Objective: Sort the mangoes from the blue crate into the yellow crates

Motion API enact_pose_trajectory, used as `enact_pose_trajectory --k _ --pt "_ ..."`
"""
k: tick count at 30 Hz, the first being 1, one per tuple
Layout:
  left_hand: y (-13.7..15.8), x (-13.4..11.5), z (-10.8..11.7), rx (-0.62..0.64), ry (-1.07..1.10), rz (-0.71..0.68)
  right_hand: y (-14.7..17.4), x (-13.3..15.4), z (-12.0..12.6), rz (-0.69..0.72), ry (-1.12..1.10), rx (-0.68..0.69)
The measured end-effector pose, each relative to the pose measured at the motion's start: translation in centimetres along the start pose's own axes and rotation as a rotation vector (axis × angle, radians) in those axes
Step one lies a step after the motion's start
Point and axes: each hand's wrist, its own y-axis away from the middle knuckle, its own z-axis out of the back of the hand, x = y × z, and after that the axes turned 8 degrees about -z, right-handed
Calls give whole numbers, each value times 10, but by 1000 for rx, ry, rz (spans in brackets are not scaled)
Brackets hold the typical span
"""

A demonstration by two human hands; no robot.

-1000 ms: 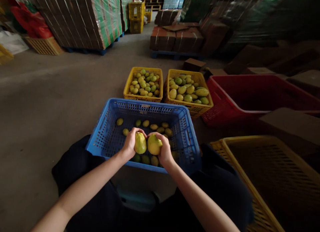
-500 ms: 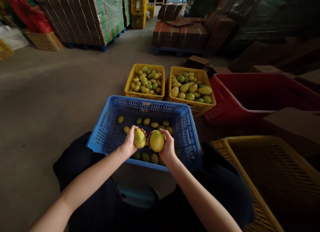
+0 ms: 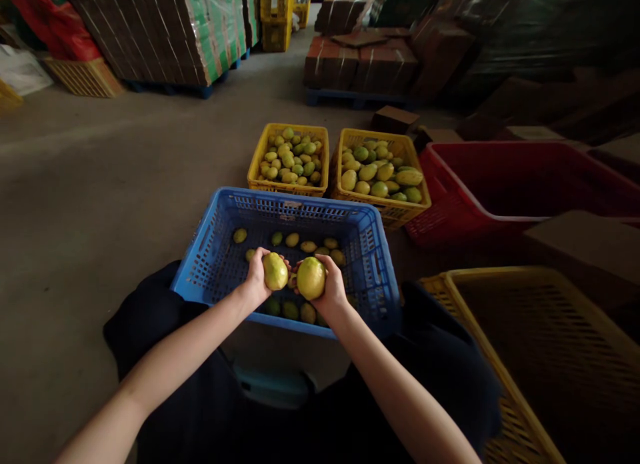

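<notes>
Over the blue crate (image 3: 295,199) between my knees, my left hand (image 3: 256,279) is closed around a yellow-green lemon (image 3: 275,271). Close beside it, my right hand (image 3: 334,287) grips a larger, rounder yellow lemon (image 3: 311,279). Both fruits face up toward me, and fingertips partly show behind them. On the crate's floor lie several loose lemons (image 3: 293,240), some along the far side and some in a row near the front wall. My hands and forearms hide part of the crate's middle.
Two yellow crates, a left one (image 3: 253,173) and a right one (image 3: 423,196), stand beyond, filled with lemons. A large red bin (image 3: 440,207) and another yellow crate (image 3: 493,275) are on my right. Cartons on a pallet (image 3: 330,61) and wrapped stacks (image 3: 150,37) stand farther back.
Both lemons have turned slightly in my hands, showing other sides. My hands have shifted a little up and to the left in view, and the whole scene has moved slightly with the camera.
</notes>
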Motion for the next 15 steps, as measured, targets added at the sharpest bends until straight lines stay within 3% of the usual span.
enact_pose_trajectory --k 11,15 --pt "-1 -12 12 -6 4 -72 -2 -1 2 -14 19 30" --pt "0 -17 17 38 -5 1 -5 -2 3 -34 26 36"
